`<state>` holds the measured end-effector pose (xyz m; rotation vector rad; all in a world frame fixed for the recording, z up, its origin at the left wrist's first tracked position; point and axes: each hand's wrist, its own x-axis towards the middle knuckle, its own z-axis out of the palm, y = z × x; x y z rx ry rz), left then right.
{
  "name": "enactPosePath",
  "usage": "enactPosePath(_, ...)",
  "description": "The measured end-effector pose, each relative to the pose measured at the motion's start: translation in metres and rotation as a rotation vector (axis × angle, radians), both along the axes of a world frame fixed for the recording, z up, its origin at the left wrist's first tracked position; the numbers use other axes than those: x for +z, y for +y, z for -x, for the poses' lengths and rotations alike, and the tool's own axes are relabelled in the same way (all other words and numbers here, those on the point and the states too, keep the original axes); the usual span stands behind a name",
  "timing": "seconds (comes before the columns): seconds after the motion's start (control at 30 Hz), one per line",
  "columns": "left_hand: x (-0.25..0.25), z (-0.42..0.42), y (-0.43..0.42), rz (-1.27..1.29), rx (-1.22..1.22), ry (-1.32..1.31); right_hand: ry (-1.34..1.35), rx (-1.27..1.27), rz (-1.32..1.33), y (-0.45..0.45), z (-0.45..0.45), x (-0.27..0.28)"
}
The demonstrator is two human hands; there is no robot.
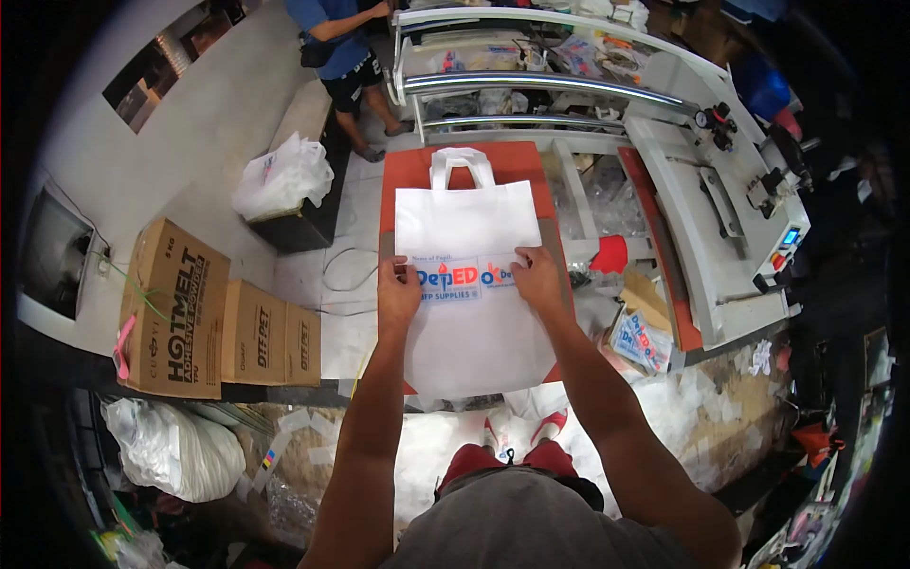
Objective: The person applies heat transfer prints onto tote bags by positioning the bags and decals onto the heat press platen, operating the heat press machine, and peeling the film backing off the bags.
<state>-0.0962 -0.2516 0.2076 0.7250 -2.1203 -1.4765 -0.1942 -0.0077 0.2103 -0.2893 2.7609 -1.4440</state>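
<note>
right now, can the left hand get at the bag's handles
Probably yes: the left hand is at the bag, the handles lie past its top edge, and nothing seems in the way.

Single head cam, worn by the person (545, 503) I'm watching. Looks forward, steeply down: grey shirt (502, 536) at bottom edge, left hand (403, 286) and right hand (537, 279) close, near centre, bag (474, 351) between. Machine (682, 180) and co-worker (332, 38) farther off, up top. Wide lens, corners dark.
</note>
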Motion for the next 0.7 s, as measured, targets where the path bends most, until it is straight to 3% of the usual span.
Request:
enactPosePath(0.1, -0.02, 0.005, -0.008, 0.092, 0.018, 0.056, 0.091, 0.018, -0.023, 0.0, 0.005, -0.003)
enactPosePath(0.2, 0.004, -0.001, 0.001, 0.046, 0.019, 0.015, 0.125, 0.021, -0.073, 0.0, 0.002, -0.003)
enactPosePath(0.33, -0.011, 0.002, -0.007, 0.097, 0.02, 0.036, 0.168, 0.009, -0.102, -0.003, -0.006, 0.003)
enactPosePath(0.43, 0.002, -0.001, -0.004, -0.077, -0.002, 0.104, 0.185, 0.01, -0.13, -0.002, -0.003, 0.003)
enactPosePath(0.63, 0.017, -0.045, 0.006, 0.215, -0.105, 0.101, 0.15, 0.031, -0.123, -0.001, -0.004, 0.003)
enactPosePath(0.7, 0.024, -0.06, 0.012, 0.688, -0.255, 0.1, 0.191, 0.005, -0.143, -0.003, -0.006, 0.001)
